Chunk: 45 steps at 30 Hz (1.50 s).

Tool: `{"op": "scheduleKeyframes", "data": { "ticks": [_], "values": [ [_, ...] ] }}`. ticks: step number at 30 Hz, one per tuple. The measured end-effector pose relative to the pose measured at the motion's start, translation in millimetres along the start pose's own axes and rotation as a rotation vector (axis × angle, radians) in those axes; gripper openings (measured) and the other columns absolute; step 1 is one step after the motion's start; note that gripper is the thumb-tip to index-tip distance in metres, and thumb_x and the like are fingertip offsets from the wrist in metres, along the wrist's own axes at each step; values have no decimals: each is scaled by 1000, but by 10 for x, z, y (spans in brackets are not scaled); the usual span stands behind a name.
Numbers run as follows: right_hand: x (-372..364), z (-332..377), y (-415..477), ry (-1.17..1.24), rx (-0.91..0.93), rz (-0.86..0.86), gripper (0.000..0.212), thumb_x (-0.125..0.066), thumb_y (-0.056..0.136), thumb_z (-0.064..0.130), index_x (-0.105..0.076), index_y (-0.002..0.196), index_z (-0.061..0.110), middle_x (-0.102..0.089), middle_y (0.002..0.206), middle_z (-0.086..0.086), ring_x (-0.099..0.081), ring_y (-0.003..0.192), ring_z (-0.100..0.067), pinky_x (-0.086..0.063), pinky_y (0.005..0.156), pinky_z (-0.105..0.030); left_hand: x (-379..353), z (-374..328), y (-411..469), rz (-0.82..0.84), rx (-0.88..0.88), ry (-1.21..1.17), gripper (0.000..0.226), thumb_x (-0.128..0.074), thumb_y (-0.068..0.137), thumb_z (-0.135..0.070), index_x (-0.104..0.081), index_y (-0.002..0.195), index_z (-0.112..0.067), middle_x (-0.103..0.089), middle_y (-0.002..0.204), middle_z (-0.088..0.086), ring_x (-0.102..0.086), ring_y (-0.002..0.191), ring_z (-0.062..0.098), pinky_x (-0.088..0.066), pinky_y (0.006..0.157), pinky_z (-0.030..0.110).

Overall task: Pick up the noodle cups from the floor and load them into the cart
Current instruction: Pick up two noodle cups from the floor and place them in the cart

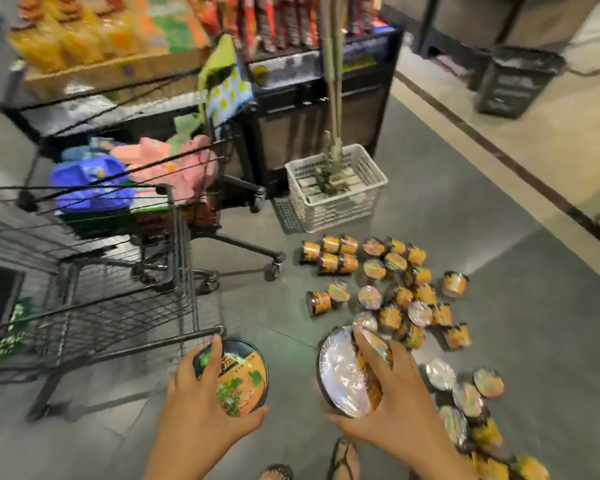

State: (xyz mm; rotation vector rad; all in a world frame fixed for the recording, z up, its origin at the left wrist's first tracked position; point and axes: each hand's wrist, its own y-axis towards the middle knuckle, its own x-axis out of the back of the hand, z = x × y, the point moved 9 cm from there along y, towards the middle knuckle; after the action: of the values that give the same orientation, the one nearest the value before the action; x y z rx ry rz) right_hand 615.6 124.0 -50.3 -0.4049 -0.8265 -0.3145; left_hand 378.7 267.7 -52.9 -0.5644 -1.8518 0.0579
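Observation:
My left hand [201,403] grips a noodle cup [243,379] with a black and orange lid, held near the corner of the black wire cart [118,306] at the left. In my right hand [388,403] is a second noodle cup [340,379], its shiny foil lid facing up. Both cups are off the floor. Several more orange and black noodle cups [388,285] lie scattered on the grey floor ahead and to the right, some upright, some on their sides. Another cluster of cups [465,403] sits close by my right hand.
A second cart [146,174] holding blue and pink bags stands behind the first. A white plastic crate [336,199] sits on the floor beyond the cups. Shelves of snacks [118,39] fill the back. A black bin [516,84] stands far right. My sandalled feet [343,462] are below.

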Motion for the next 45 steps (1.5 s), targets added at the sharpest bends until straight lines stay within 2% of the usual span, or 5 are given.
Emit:
{"op": "scheduleKeyframes", "data": {
  "ticks": [9,17,27,34,45],
  "values": [
    [-139,607,826,-81,328,264,113,-64,45,82,-3,138,63,-22,143,7,-23,138,-18,-28,111,-29,372,520,-528,-276,412,-232,132,-74,48,-76,-6,153,-35,-25,147,4,-33,133,28,-35,105,39],
    [-641,1721,1358,-109,571,386,115,-68,49,76,-11,146,52,-24,122,11,-25,130,-14,-30,104,-25,744,1272,-660,-478,611,-357,124,-77,53,-71,-8,152,-40,-24,143,-3,-26,133,25,-31,109,40],
    [-1272,2826,2272,-179,643,297,113,-67,48,79,-29,147,38,-33,122,7,-36,120,-18,-34,96,-25,1528,2129,309,-527,627,-400,127,-71,51,-77,-9,153,-35,-24,141,-4,-24,132,21,-35,106,38],
    [-1944,3664,2942,-211,656,362,115,-70,52,76,-18,149,41,-30,126,5,-30,123,-17,-35,103,-30,1964,2718,954,-564,636,-374,132,-53,42,-91,-5,153,-37,-24,143,-2,-28,134,23,-38,108,40],
    [-3483,5061,4637,-337,805,549,121,-74,51,74,-25,151,27,-37,122,-6,-36,117,-26,-32,102,-33,2108,3735,2361,-573,995,-481,129,-69,53,-80,-3,154,-33,-17,152,7,-26,137,31,-34,108,43]
  ]
}}
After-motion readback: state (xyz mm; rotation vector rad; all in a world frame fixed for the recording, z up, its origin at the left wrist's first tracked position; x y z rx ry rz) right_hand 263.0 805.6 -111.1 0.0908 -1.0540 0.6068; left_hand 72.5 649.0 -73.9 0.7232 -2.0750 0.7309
